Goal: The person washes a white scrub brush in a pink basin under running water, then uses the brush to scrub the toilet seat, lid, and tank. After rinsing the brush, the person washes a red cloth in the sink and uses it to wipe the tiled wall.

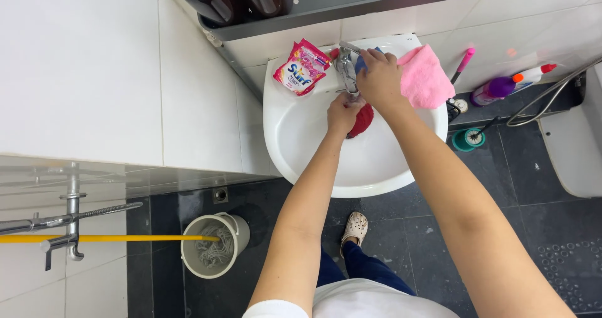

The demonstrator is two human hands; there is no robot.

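Observation:
Below me is a white washbasin with a chrome tap at its back. My left hand is closed around a red scrubbing pad held under the spout, inside the bowl. My right hand rests on top of the tap, gripping its handle; something blue shows under the fingers. A pink cloth lies on the basin's rim just right of that hand.
A pink detergent pouch sits on the rim's left. A grey bucket holds a mop with a yellow handle. Right of the basin stand a purple bottle, a toilet brush holder and a toilet. White tiled walls surround.

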